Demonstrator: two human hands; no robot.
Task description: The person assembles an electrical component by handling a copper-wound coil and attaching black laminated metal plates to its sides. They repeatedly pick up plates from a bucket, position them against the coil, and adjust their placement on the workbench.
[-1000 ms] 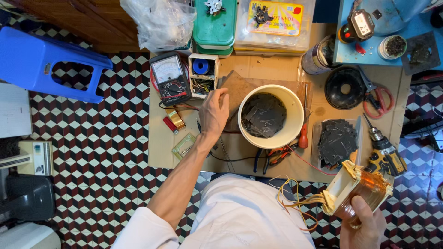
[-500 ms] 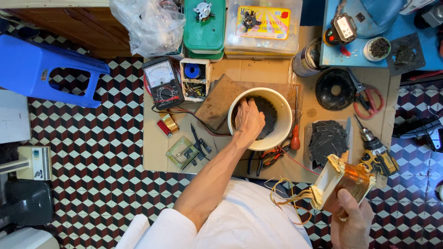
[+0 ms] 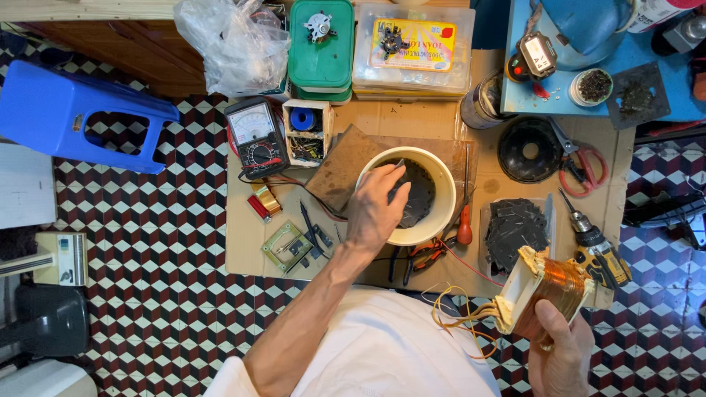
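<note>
My left hand (image 3: pixel 375 209) reaches into a white bowl (image 3: pixel 446 192) filled with thin dark metal plates (image 3: pixel 421 192). Its fingertips pinch one thin plate (image 3: pixel 398 165) at the bowl's far side. Low at the right, my right hand (image 3: pixel 562 349) grips a wound copper coil on a pale bobbin (image 3: pixel 544 290), with yellow wires (image 3: pixel 460 320) trailing from it to the left. The coil is held off the cardboard-covered work surface (image 3: pixel 243 242), near its front right corner.
A multimeter (image 3: pixel 254 136), a small parts box (image 3: pixel 307 132) and a green case (image 3: pixel 321 48) lie behind the bowl. A tray of dark plates (image 3: pixel 515 228), a cordless drill (image 3: pixel 599 250), red-handled scissors (image 3: pixel 585 163) and a screwdriver (image 3: pixel 465 228) lie to the right. A blue stool (image 3: pixel 88 114) stands at the left.
My left hand moved right from the cardboard into the white bowl and closed its fingers on a plate. My right hand lifted the coil slightly up and left.
</note>
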